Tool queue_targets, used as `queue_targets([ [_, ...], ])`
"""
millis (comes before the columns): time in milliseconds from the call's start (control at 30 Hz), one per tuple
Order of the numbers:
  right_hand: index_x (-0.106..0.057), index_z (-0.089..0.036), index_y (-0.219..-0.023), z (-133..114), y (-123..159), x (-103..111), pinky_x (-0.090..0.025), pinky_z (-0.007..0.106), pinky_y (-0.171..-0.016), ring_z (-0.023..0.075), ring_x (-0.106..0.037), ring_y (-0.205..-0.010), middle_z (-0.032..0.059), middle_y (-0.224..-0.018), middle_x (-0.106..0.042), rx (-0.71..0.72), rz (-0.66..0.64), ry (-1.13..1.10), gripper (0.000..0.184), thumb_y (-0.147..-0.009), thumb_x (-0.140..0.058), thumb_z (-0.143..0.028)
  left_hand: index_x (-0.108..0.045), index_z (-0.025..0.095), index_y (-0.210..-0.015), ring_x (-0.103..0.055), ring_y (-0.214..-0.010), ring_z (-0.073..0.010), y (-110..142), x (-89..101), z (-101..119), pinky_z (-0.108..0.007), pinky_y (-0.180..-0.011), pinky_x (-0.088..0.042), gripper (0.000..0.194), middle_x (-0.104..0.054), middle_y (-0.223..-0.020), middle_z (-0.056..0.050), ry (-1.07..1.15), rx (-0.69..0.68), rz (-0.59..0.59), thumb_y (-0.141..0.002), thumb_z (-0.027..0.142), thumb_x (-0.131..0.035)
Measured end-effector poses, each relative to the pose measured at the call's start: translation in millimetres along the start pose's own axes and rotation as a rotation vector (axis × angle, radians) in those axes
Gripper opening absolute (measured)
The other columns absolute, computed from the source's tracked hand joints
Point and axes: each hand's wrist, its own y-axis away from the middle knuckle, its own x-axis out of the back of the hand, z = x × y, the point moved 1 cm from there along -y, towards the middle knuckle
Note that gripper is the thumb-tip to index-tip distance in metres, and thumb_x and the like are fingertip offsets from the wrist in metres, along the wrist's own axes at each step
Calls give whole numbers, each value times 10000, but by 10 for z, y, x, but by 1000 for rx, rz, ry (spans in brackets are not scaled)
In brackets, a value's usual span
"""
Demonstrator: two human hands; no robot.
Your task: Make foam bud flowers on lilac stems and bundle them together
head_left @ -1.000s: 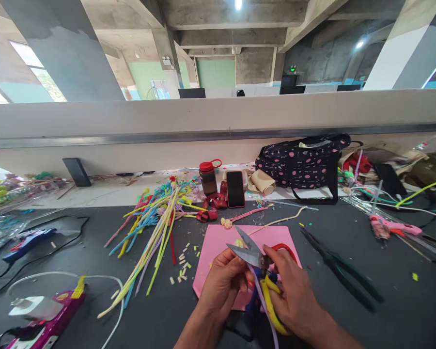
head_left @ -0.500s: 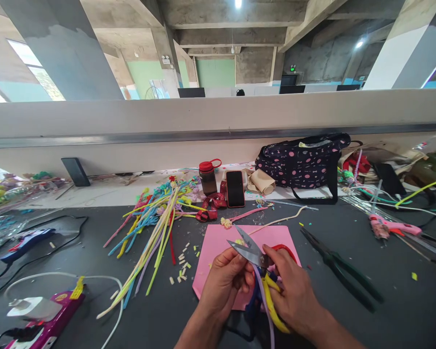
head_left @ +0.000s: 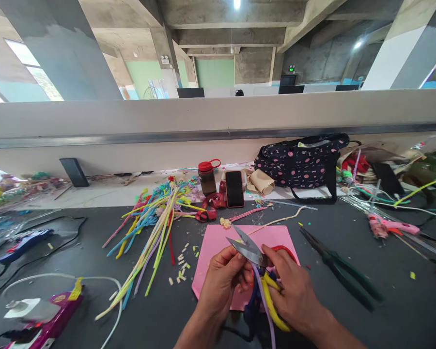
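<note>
In our right hand (head_left: 294, 286) we grasp the scissors (head_left: 250, 252), fingers wrapped round below the pivot; the blades stand parted and point away from us and to the left. Our left hand (head_left: 223, 274) is just beside them, its fingers curled and its thumb next to the lower blade; we cannot tell whether it pinches anything. The purple strip (head_left: 264, 305) is between our two hands, running from close under the blades down towards us. Yellow and dark blue lengths show below the right grip, and we cannot tell whether they belong to the scissors.

Beneath our hands lies a pink mat (head_left: 209, 252). Just left of it are small offcuts (head_left: 181, 266), and farther left a heap of coloured stems (head_left: 160, 223). To the right of the grip we have pliers (head_left: 336, 261), with a pink glue gun (head_left: 396, 226) beyond them. Past the mat, ahead of the grip, stand a bottle (head_left: 208, 182) and a phone (head_left: 234, 189), with a patterned bag (head_left: 298, 167) to their right.
</note>
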Motion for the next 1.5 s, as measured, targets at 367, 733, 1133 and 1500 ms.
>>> queue_targets([
  [367,-290,-167,-1339,14,6,7,-481,382,-694,246,-544,-859,119,-994,-532,0,-16,14,665,-698,-451,-95,-580,118,-682,-515,-383,-67,1,-2,5,-132,-341,-369,242,-606,-551,0,-9,-6,11,-638,305,-726],
  [733,-297,-182,-1349,41,20,12,-489,377,-705,244,-562,-861,120,-1016,-549,-6,-46,2,637,-736,-461,-121,-580,119,-669,-516,-378,-63,0,11,10,-134,-345,-395,212,-611,-537,4,0,-6,23,-652,278,-719],
  [1133,-375,-238,-1268,-64,-59,117,-490,285,-783,205,-556,-966,69,-1107,-560,-245,-56,-427,513,-783,-543,-248,-612,127,-766,-470,-377,-37,2,61,41,-124,-358,-353,175,-554,-532,29,22,-4,-10,-725,291,-656],
  [1500,-381,-237,-1265,7,-55,41,-488,274,-774,178,-591,-881,57,-1085,-578,-367,-56,-693,503,-797,-557,-290,-577,143,-780,-358,-339,-12,40,65,71,-126,-344,-218,178,-597,-566,-4,-46,33,-116,-750,313,-620],
])
